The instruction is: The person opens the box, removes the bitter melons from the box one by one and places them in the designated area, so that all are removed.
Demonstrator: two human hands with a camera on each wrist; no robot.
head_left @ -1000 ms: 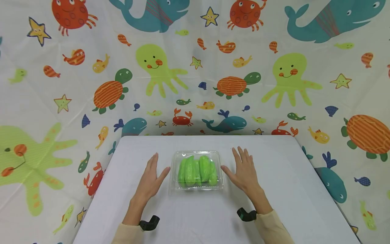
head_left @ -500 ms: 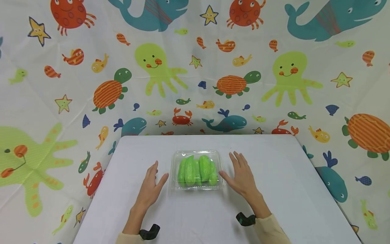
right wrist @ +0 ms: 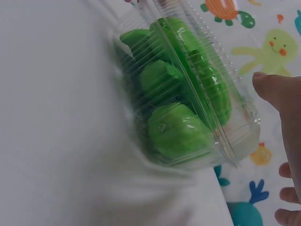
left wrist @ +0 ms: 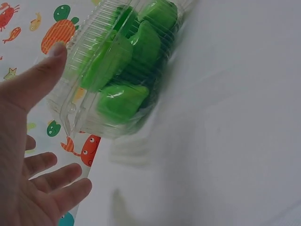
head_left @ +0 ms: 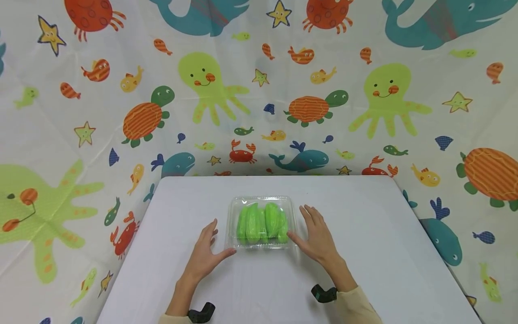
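Note:
A clear plastic clamshell box (head_left: 262, 245) with its lid down sits on the white table. Inside lie several long, ridged green vegetables (head_left: 253, 225), which resemble bitter melons. My left hand (head_left: 204, 257) hovers at the box's front left corner, fingers apart and thumb pointing toward the front rim. On the other side, my right hand (head_left: 319, 240) has its thumb at the box's right edge and its fingers extended beyond it. Both wrist views show relaxed, spread fingers, with the left thumb (left wrist: 44, 70) and right thumb (right wrist: 270, 87) beside the lid, gripping nothing.
The white table (head_left: 372, 225) extends around the box on all sides. Behind and beside it hangs a cloth (head_left: 259, 99) printed with sea animals. Black wrist-worn devices, a left one (head_left: 202, 312) and a right one (head_left: 323, 293), sit below the hands.
My left hand has moved right, its thumb swinging from beside the box to its front left corner. My right hand has drifted slightly left and nearer to me. The box stays put.

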